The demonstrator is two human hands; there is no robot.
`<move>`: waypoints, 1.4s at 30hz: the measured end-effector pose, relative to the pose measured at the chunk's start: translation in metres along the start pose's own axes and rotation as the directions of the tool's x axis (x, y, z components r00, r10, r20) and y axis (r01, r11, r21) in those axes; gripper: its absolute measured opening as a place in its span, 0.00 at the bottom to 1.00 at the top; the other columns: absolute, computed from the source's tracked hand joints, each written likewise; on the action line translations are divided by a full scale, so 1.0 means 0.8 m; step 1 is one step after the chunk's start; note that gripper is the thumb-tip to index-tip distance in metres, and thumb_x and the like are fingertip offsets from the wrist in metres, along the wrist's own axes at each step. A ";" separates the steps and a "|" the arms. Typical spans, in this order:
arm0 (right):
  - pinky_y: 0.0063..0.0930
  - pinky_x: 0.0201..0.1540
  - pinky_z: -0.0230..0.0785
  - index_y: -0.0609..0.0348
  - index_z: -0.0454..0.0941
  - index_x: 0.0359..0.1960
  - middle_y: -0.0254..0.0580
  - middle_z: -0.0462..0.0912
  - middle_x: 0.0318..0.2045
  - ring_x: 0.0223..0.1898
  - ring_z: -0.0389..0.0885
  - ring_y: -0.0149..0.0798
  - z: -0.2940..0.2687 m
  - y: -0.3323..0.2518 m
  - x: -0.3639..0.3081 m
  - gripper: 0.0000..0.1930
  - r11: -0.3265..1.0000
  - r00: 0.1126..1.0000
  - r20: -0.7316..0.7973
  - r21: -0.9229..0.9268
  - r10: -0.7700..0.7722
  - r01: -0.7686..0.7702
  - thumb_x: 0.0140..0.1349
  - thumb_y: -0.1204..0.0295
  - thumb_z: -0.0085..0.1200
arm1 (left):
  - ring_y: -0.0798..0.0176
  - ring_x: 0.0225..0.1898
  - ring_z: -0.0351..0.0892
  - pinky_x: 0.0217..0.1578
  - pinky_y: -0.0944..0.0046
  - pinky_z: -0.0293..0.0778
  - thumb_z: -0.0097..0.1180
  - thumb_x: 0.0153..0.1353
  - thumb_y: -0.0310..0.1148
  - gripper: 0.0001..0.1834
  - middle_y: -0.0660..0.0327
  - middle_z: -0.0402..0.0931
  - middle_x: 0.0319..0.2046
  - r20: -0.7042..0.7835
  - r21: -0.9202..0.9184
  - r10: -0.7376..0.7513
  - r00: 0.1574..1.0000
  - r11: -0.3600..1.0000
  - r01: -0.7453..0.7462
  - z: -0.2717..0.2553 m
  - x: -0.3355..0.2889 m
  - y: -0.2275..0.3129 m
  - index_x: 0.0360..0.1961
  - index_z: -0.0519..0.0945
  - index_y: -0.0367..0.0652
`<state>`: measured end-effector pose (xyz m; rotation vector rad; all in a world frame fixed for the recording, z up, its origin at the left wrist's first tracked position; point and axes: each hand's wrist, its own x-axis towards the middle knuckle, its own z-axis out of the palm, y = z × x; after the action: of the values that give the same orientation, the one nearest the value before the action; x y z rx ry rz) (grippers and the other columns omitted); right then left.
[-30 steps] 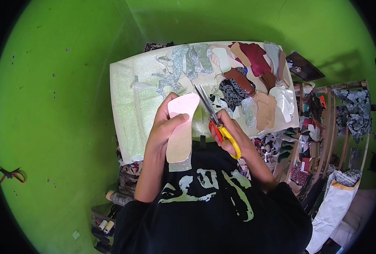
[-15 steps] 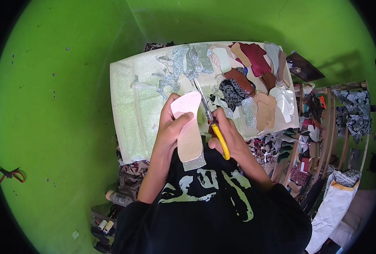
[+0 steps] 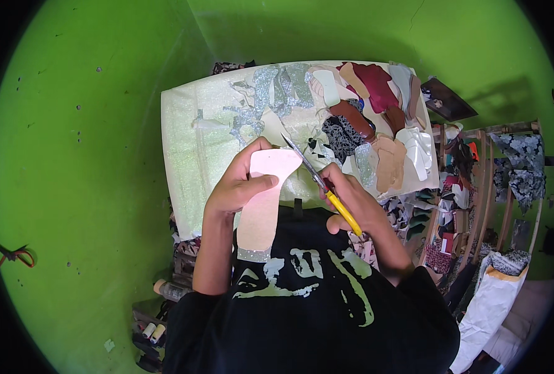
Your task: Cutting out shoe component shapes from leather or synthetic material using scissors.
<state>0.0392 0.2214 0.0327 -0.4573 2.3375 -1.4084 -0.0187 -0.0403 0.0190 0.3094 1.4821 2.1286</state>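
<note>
A pale beige insole piece (image 3: 259, 209) is pinched in my left hand (image 3: 230, 187), the thumb lying across its face. Behind it, glittery silver fabric (image 3: 254, 255) pokes out at the lower end. My right hand (image 3: 358, 202) grips yellow-handled scissors (image 3: 343, 212), tilted with the tip up and to the left. Their metal blades run along the upper right edge of the insole; whether they bite into fabric there cannot be made out. Both hands are held up between my body and the worktable (image 3: 183, 168).
Glittery offcuts (image 3: 266, 90), a dark red piece (image 3: 373, 84), brown insoles (image 3: 353, 118), a black-and-white patterned heap (image 3: 340, 138) and tan insoles (image 3: 389, 163) lie on the table. A wooden rack (image 3: 486, 187) with scraps stands at right. Green walls (image 3: 102, 156) rise behind and at left.
My left hand has moved left with the insole, whose lower end has swung left. My right hand and the scissors have shifted right and down, and the scissors lean more to the left.
</note>
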 end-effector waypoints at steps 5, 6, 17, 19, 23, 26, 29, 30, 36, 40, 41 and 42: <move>0.38 0.36 0.70 0.62 0.59 0.44 0.49 0.75 0.30 0.31 0.77 0.50 -0.005 -0.014 -0.001 0.45 0.972 0.981 0.139 0.174 0.135 -0.158 0.43 0.35 0.67 | 0.75 0.38 0.71 0.40 0.72 0.66 0.61 0.52 0.22 0.16 0.67 0.72 0.34 0.025 0.022 -0.038 0.999 0.999 0.037 -0.001 0.001 0.006 0.40 0.71 0.43; 0.38 0.36 0.70 0.62 0.59 0.44 0.49 0.75 0.30 0.31 0.77 0.50 -0.005 -0.016 -0.001 0.45 0.972 0.981 0.140 0.174 0.134 -0.158 0.43 0.35 0.67 | 0.75 0.38 0.71 0.40 0.72 0.66 0.61 0.52 0.22 0.16 0.67 0.72 0.34 0.029 0.004 -0.044 0.999 0.999 0.044 -0.001 0.001 0.006 0.41 0.71 0.43; 0.41 0.31 0.66 0.61 0.60 0.42 0.49 0.73 0.25 0.25 0.72 0.55 -0.015 -0.008 -0.007 0.47 0.998 0.991 0.119 -0.023 0.056 -0.053 0.37 0.31 0.64 | 0.75 0.36 0.69 0.38 0.73 0.65 0.60 0.52 0.23 0.15 0.68 0.71 0.33 0.074 -0.011 -0.071 0.995 0.997 0.072 -0.007 -0.005 0.011 0.41 0.71 0.42; 0.40 0.32 0.66 0.61 0.61 0.42 0.49 0.73 0.26 0.26 0.72 0.55 -0.019 -0.010 -0.008 0.48 0.998 0.988 0.141 -0.002 0.066 -0.066 0.35 0.31 0.65 | 0.75 0.36 0.68 0.38 0.73 0.65 0.60 0.52 0.23 0.15 0.68 0.70 0.32 0.085 0.016 -0.067 0.994 0.998 0.066 -0.006 -0.006 0.017 0.40 0.71 0.42; 0.37 0.27 0.65 0.61 0.63 0.43 0.45 0.74 0.25 0.23 0.75 0.45 -0.021 -0.003 -0.009 0.47 0.994 0.992 0.088 -0.045 -0.092 0.096 0.32 0.38 0.73 | 0.75 0.36 0.68 0.38 0.73 0.64 0.59 0.53 0.23 0.14 0.68 0.70 0.33 0.139 0.069 -0.076 0.987 0.995 0.066 -0.007 -0.006 0.024 0.40 0.71 0.42; 0.42 0.29 0.66 0.61 0.63 0.45 0.48 0.74 0.28 0.25 0.75 0.53 -0.035 -0.022 -0.008 0.52 0.966 0.984 0.133 -0.212 -0.122 0.149 0.26 0.33 0.70 | 0.75 0.37 0.68 0.39 0.72 0.65 0.59 0.54 0.24 0.14 0.68 0.71 0.33 0.208 0.140 -0.115 0.971 0.986 0.087 -0.009 -0.006 0.029 0.42 0.71 0.41; 0.43 0.31 0.67 0.61 0.64 0.46 0.50 0.74 0.29 0.28 0.74 0.58 -0.043 -0.033 -0.011 0.53 0.941 0.983 0.165 -0.312 -0.082 0.131 0.26 0.33 0.70 | 0.74 0.38 0.69 0.40 0.71 0.66 0.58 0.55 0.24 0.15 0.66 0.72 0.34 0.250 0.188 -0.105 0.962 0.980 0.058 -0.007 -0.005 0.035 0.44 0.72 0.39; 0.43 0.31 0.67 0.61 0.64 0.46 0.50 0.74 0.29 0.28 0.74 0.58 -0.046 -0.037 -0.011 0.53 0.941 0.983 0.165 -0.312 -0.081 0.130 0.26 0.33 0.70 | 0.74 0.38 0.70 0.41 0.71 0.67 0.58 0.55 0.24 0.15 0.66 0.73 0.35 0.262 0.208 -0.115 0.958 0.976 0.060 -0.007 -0.006 0.037 0.45 0.72 0.39; 0.43 0.33 0.67 0.62 0.64 0.48 0.51 0.75 0.33 0.31 0.76 0.58 -0.055 -0.045 -0.014 0.54 0.915 0.968 0.249 -0.380 -0.039 0.135 0.24 0.35 0.72 | 0.73 0.41 0.71 0.44 0.71 0.68 0.57 0.56 0.23 0.16 0.64 0.75 0.39 0.318 0.212 -0.135 0.939 0.975 0.068 -0.013 -0.008 0.033 0.46 0.72 0.38; 0.43 0.35 0.68 0.65 0.63 0.51 0.54 0.75 0.36 0.34 0.77 0.59 -0.047 -0.046 -0.015 0.57 0.938 0.967 0.246 -0.315 -0.064 0.143 0.23 0.35 0.72 | 0.73 0.45 0.72 0.47 0.70 0.68 0.55 0.56 0.20 0.17 0.63 0.76 0.41 0.332 0.180 -0.148 0.931 0.979 0.092 -0.010 -0.010 0.036 0.48 0.72 0.37; 0.43 0.36 0.69 0.66 0.62 0.51 0.55 0.74 0.37 0.34 0.77 0.59 -0.044 -0.044 -0.015 0.59 0.931 0.968 0.219 -0.313 -0.122 0.188 0.22 0.35 0.72 | 0.73 0.45 0.72 0.47 0.70 0.68 0.55 0.56 0.20 0.17 0.63 0.76 0.41 0.333 0.180 -0.151 0.931 0.979 0.095 -0.010 -0.009 0.037 0.48 0.72 0.37; 0.43 0.36 0.69 0.66 0.62 0.51 0.55 0.74 0.37 0.34 0.77 0.59 -0.044 -0.041 -0.015 0.59 0.932 0.969 0.218 -0.311 -0.120 0.186 0.22 0.35 0.72 | 0.73 0.45 0.72 0.48 0.70 0.68 0.55 0.55 0.19 0.18 0.63 0.76 0.42 0.335 0.193 -0.145 0.931 0.978 0.083 -0.009 -0.009 0.038 0.48 0.72 0.37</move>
<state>0.0361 0.2388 0.0791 -0.8507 2.4197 -0.9776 -0.0248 -0.0580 0.0455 0.6148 1.4389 1.7457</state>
